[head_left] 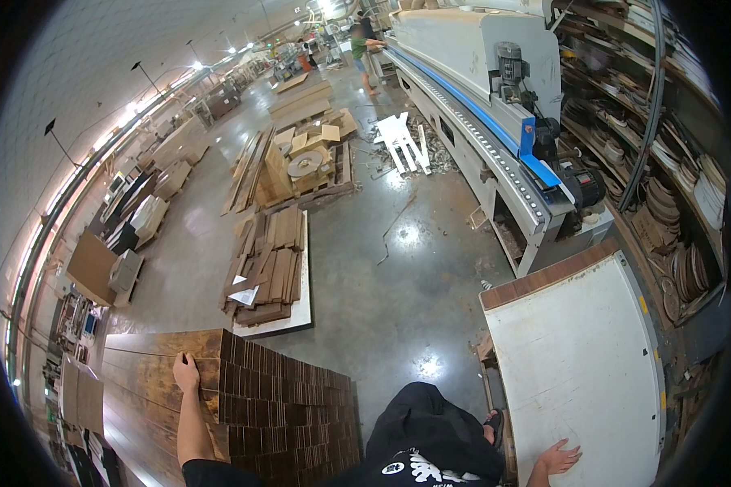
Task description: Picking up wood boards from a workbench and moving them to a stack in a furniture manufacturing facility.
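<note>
My left hand (186, 372) rests on the top of a tall stack of brown wooden boards (154, 406) at the lower left. Its fingers are curled down at a board's edge, and their tips are hidden. Layer upon layer of dark board ends shows on the stack's right side. At the lower right, my right hand (560, 458) lies with its fingers stretched out on a white worktop (568, 357). A brown wooden strip (548, 280) runs along the far end of that worktop. Nothing shows in the right hand.
A long machine (471, 114) with a blue rail stands ahead on the right, beside shelves (658, 203) of coiled strips. Brown planks (272, 260) lie on a white board ahead. Beyond are a pallet of panels (300, 166), white pieces (400, 142) on the floor and a person (360, 53).
</note>
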Motion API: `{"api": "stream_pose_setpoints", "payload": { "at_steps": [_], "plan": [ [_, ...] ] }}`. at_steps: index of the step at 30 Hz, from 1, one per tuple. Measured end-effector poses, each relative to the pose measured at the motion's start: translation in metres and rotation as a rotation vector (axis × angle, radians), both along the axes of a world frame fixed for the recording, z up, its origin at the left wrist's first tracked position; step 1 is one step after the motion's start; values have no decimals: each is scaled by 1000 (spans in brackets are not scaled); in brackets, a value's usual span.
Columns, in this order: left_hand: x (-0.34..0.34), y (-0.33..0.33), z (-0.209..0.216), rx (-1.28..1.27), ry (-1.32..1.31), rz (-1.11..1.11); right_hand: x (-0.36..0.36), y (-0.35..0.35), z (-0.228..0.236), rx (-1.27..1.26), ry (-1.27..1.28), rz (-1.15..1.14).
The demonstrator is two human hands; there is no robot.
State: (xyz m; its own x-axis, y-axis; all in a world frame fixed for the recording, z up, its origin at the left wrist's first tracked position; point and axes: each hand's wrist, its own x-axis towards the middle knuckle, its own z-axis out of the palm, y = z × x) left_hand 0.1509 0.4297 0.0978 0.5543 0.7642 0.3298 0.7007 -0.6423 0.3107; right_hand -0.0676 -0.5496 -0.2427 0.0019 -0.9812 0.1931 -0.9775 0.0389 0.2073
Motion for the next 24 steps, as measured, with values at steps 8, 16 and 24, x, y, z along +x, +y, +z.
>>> {"api": "stream_pose_setpoints", "payload": {
  "at_steps": [8, 16, 24],
  "plan": [
    [3, -8, 4, -3, 8, 5, -1, -1, -2, -11, -14, 5],
    [1, 0, 0, 20, -3, -10, 4, 3, 4, 13, -5, -11],
    [4, -18, 11, -9, 31, 4, 4, 3, 6, 18, 41, -36]
  ]
}}
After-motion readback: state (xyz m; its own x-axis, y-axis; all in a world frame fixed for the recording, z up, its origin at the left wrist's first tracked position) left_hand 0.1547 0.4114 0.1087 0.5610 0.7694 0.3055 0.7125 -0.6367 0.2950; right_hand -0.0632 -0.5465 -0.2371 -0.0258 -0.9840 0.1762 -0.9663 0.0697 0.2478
